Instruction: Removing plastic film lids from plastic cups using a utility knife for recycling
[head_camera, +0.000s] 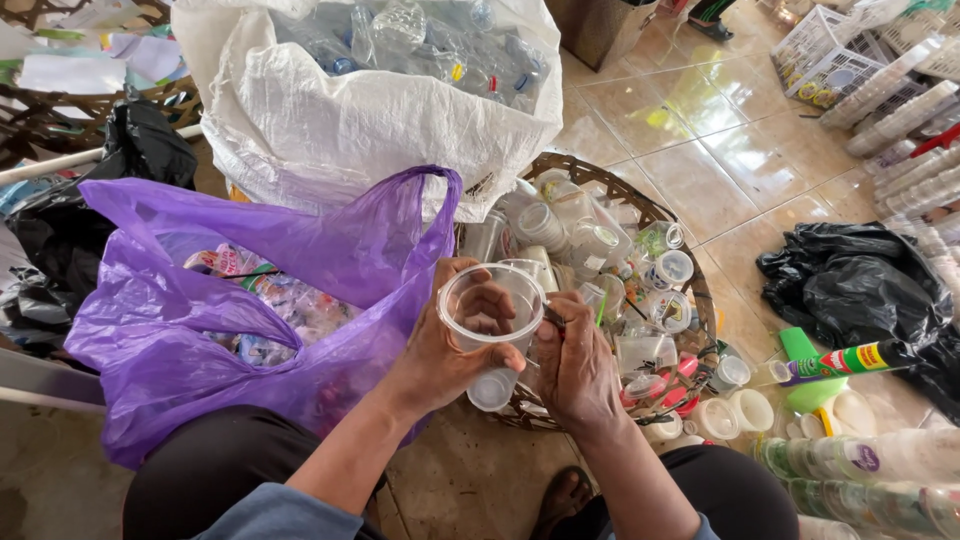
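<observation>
The left hand (440, 350) grips 1 clear round plastic cup (492, 312), mouth tilted upward; the right hand (575, 365) pinches its right rim, fingers closed.

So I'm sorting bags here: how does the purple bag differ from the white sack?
The purple bag is thin glossy film with loop handles; the white sack is coarse woven cloth, without visible handles. The purple bag holds colourful wrappers; the white sack holds clear bottles. Both stand open beside the basket.
</observation>
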